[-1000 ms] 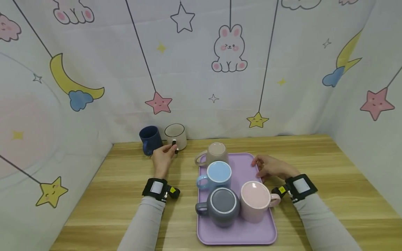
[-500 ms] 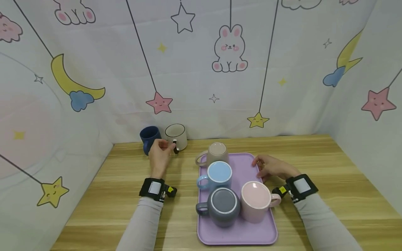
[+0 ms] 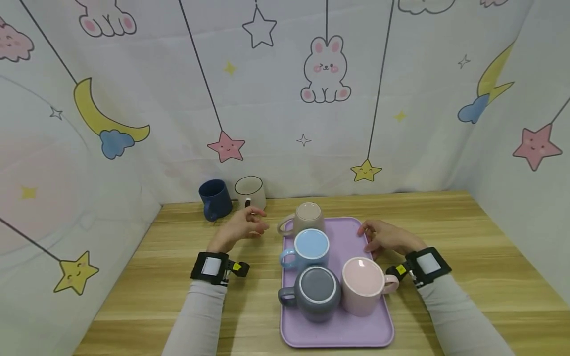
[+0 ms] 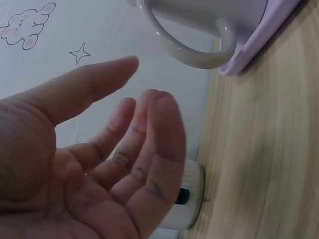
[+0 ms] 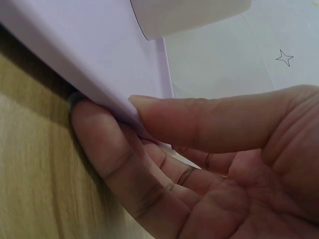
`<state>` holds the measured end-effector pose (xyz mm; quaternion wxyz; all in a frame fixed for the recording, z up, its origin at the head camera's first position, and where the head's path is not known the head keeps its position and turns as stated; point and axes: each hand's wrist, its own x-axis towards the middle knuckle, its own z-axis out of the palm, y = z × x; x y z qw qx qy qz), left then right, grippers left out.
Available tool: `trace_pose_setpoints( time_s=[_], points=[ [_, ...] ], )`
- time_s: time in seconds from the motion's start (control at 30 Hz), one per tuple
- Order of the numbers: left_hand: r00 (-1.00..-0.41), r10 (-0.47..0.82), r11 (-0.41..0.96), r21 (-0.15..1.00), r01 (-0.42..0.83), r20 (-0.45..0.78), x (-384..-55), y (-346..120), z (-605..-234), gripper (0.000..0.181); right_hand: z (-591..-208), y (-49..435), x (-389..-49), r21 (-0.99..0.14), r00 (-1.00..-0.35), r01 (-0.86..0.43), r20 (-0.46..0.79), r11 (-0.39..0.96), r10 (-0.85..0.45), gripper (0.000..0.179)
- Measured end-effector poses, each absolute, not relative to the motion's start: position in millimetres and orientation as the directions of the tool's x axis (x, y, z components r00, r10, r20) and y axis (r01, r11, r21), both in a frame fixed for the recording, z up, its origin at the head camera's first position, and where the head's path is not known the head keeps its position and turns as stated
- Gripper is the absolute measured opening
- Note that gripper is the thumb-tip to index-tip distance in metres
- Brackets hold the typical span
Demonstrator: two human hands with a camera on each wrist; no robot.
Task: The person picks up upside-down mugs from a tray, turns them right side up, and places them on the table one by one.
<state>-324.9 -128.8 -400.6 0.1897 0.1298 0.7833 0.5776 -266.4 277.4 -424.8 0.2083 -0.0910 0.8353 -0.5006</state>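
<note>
My left hand (image 3: 238, 228) is in the air left of the tray, fingers loosely bent and nothing in them. In the left wrist view its thumb and fingertips are apart, just short of the handle of an upside-down beige mug (image 4: 199, 20). My right hand (image 5: 199, 154) pinches the right rim of the lilac tray (image 3: 343, 333), thumb on top and fingers beneath. Also upside down on that tray are a light blue mug (image 3: 310, 247), a dark grey mug (image 3: 317, 294) and a pink mug (image 3: 361, 287), its handle jutting past the right rim.
A navy mug (image 3: 216, 200) and a white mug (image 3: 251, 188) with a dark rim stand upright at the back left, behind the left hand. The wood-grain table (image 3: 467, 277) backs onto a cartoon-printed curtain (image 3: 285, 104).
My left hand has let go of the white mug's handle and drawn back toward me, its fingers turning right toward the tray. The right hand and the mugs have stayed in place.
</note>
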Motion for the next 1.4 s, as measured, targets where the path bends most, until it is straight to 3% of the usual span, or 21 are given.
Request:
trace_pose_setpoints(
  time_s=[0.2,0.43,0.73,1.4],
  points=[
    [-0.827,0.452,0.424,0.896,-0.132,-0.336,-318.6,-115.2,-411.9,0.05,-424.6,277.9,-266.1,-0.875,-0.897,0.055,-0.254,0.481,-0.361,0.041],
    [-0.762,0.499,0.447,0.876,-0.183,-0.413,-309.1,-99.3,-422.9,0.05,-424.9,276.9,-266.6,-0.87,-0.897,0.048,-0.254,0.491,-0.362,0.04],
    [-0.785,0.499,0.436,0.89,-0.138,-0.366,-306.8,-92.9,-430.8,0.037,-423.9,273.6,-269.1,-0.87,-0.894,0.051,-0.259,0.49,-0.366,0.04],
    [-0.789,0.478,0.463,0.874,-0.146,-0.385,-309.6,-83.9,-436.8,0.039,-429.6,281.0,-262.8,-0.875,-0.904,0.029,-0.23,0.483,-0.362,0.04]
  ],
)
